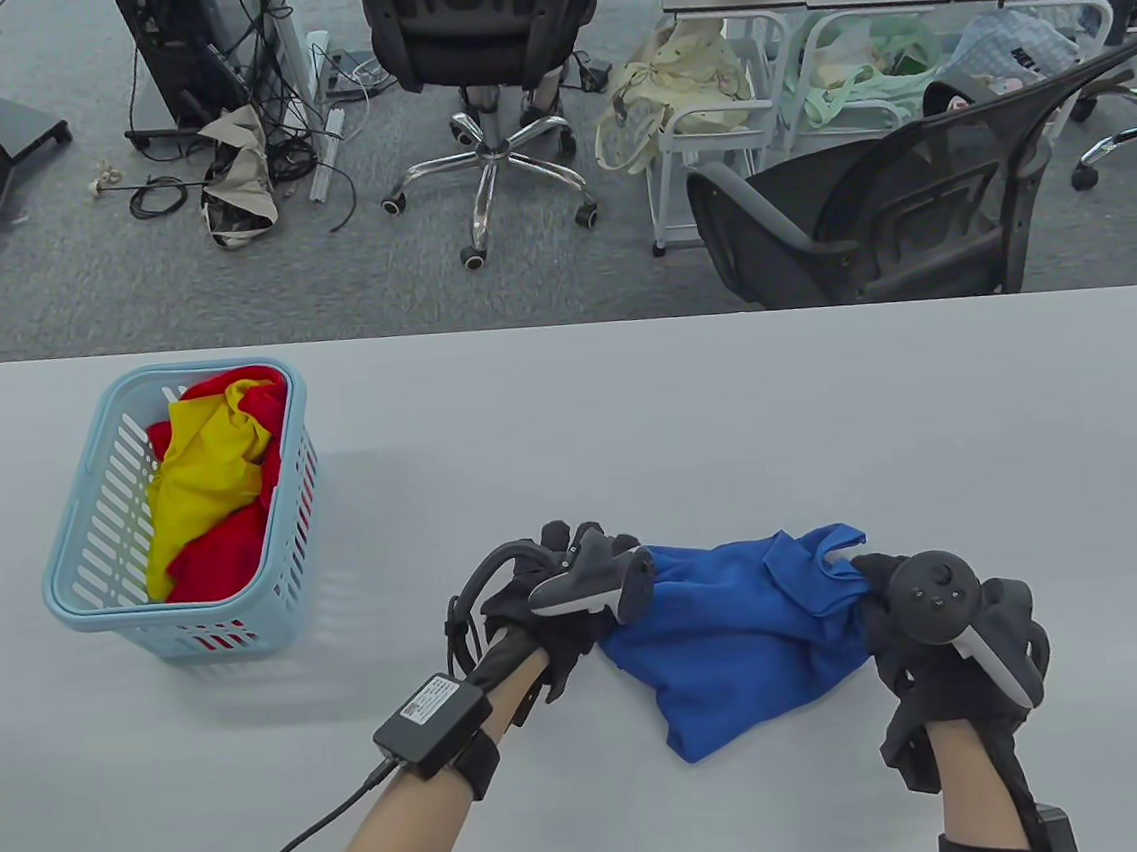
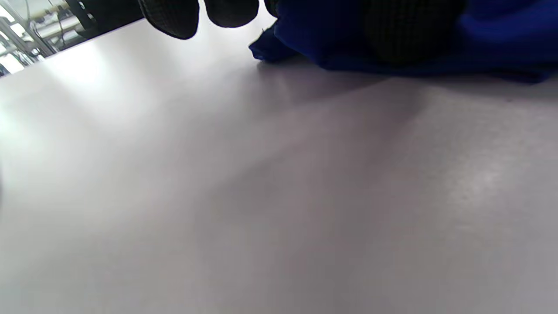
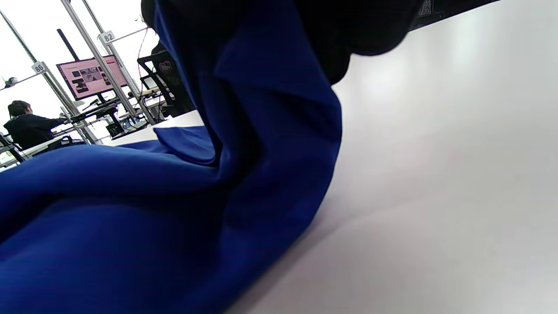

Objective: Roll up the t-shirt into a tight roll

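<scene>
Basket [image 1: 88, 553], far left of table [image 1: 627, 410]: I note red and yellow cloth inside | my left hand [image 1: 555, 598] grasps the blue t-shirt [image 1: 739, 631] at its left end | t-shirt bunched on table between hands | my right hand [image 1: 934, 627] grasps its right end.

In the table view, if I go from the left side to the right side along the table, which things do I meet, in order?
light blue basket holding red and yellow clothes → left hand → blue t-shirt → right hand
</scene>
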`<state>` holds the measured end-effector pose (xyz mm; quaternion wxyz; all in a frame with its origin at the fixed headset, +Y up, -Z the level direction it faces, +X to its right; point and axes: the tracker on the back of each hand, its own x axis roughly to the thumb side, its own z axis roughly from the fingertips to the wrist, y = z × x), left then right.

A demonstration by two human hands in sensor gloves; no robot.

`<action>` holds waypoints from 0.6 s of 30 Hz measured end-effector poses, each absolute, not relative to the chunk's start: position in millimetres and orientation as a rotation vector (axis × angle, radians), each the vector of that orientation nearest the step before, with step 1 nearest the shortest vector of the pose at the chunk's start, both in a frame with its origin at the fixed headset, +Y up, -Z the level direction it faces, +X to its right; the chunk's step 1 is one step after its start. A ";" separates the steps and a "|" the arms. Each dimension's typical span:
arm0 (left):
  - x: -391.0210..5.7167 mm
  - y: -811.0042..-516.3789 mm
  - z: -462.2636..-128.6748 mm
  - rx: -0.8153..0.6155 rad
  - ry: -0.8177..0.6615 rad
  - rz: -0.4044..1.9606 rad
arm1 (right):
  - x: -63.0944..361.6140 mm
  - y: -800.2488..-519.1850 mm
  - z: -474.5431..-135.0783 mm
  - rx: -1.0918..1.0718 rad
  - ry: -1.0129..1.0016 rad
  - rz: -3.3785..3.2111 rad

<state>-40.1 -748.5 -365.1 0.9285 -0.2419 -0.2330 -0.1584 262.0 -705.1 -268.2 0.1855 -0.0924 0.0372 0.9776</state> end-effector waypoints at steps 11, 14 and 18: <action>-149.8 -596.1 -320.7 0.233 -0.292 -0.045 | 262.8 -675.0 -254.3 -0.162 -0.163 2.521; -151.5 -588.2 -303.2 0.229 -0.429 -0.080 | 267.6 -674.9 -254.2 -0.234 -0.145 2.545; -147.5 -624.2 -306.6 -0.099 -0.526 -0.014 | 289.9 -702.7 -261.6 -0.526 -0.001 2.654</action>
